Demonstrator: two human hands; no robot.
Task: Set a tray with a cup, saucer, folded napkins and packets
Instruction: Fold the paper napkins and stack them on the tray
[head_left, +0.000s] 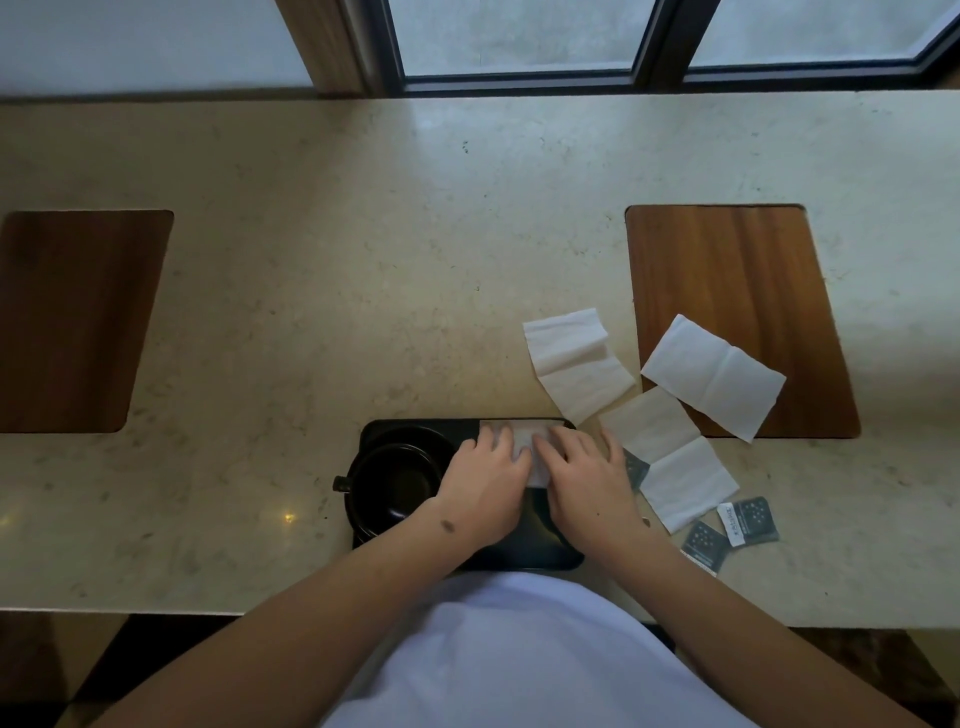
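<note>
From the head view, the left hand (485, 488) and the right hand (587, 480) lay flat, fingers fairly straight, pressing a napkin (522, 441) onto the black tray (519, 551), gripping nothing. The cup (395, 480) sat on its saucer (410, 436) at the tray's left. Three napkins (576, 364) lay unfolded on the bench (311, 260), packets (748, 519) beside them. The left wrist, just beside the cup, could probably knock it; an uneven press might skew the crease.

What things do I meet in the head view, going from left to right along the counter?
Left wooden mat → black cup → left hand → right hand → right wooden mat
</note>
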